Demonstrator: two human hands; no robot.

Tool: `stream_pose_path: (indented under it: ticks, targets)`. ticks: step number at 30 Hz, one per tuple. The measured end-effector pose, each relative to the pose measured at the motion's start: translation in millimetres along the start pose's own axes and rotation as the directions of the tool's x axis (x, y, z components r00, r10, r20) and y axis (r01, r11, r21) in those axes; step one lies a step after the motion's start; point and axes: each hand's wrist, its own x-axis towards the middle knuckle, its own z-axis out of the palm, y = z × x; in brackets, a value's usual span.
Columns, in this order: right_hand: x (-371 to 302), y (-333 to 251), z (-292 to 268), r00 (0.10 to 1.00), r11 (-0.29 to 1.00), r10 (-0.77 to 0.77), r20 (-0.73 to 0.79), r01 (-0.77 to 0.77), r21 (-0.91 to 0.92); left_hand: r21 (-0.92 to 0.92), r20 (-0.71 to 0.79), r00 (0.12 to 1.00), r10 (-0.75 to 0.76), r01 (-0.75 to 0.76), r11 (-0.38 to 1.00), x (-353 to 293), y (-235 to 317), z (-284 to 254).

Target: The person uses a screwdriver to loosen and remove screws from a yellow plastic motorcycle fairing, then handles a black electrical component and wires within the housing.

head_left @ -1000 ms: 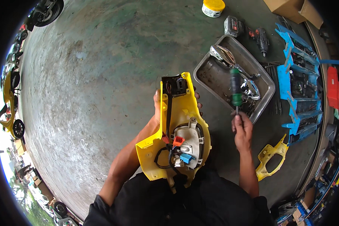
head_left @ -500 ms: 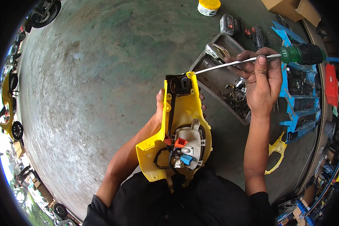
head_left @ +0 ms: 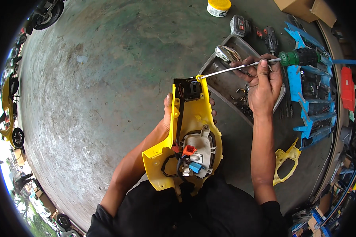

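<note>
A yellow plastic vehicle panel [head_left: 154, 154], seen from its inner side, lies across my lap, its narrow end pointing away from me. A pale lamp housing [head_left: 199, 148] sits in it, with wires and orange, blue and white connectors. My left hand [head_left: 168, 108] is closed round the panel's narrow end, partly hidden behind it. In my right hand [head_left: 263, 85], the thumb and fingers pinch the long metal shaft of a screwdriver [head_left: 300, 58] with a green and black handle. Its tip is at the yellow tab on the panel's far right corner.
Beyond my right hand lies a grey metal tray [head_left: 221, 85] with small screws and a shiny chrome part [head_left: 227, 53]. Farther right are a blue tool case [head_left: 316, 106], a cordless drill [head_left: 271, 39] and a yellow frame piece [head_left: 286, 162]. A yellow-lidded tub [head_left: 219, 7] stands at the back.
My right hand and the screwdriver have moved left, and the tip has come over the corner tab. The grey tray's near end has shifted right. My left hand and the panel stay put.
</note>
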Motion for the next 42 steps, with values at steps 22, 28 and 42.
stream_pose_path:
  ticks: [22, 28, 42]
  targets:
    - [-14.5, -28.3, 36.1, 0.907, 0.852, -0.181, 0.379, 0.337, -0.4, 0.111, -0.113, 0.994, -0.012, 0.025, 0.993, 0.0, 1.1, 4.4]
    - [1.4, -36.5, 49.7, 0.93, 0.861, -0.026, 0.368, 0.208, -0.464, 0.097, -0.125, 0.992, -0.013, 0.025, 0.995, -1.0, -0.1, 8.0]
    - [3.2, -30.4, 43.7, 0.92, 0.89, -0.251, 0.301, 0.342, -0.303, 0.092, -0.093, 0.996, -0.005, 0.014, 0.996, -1.1, 1.0, 4.7]
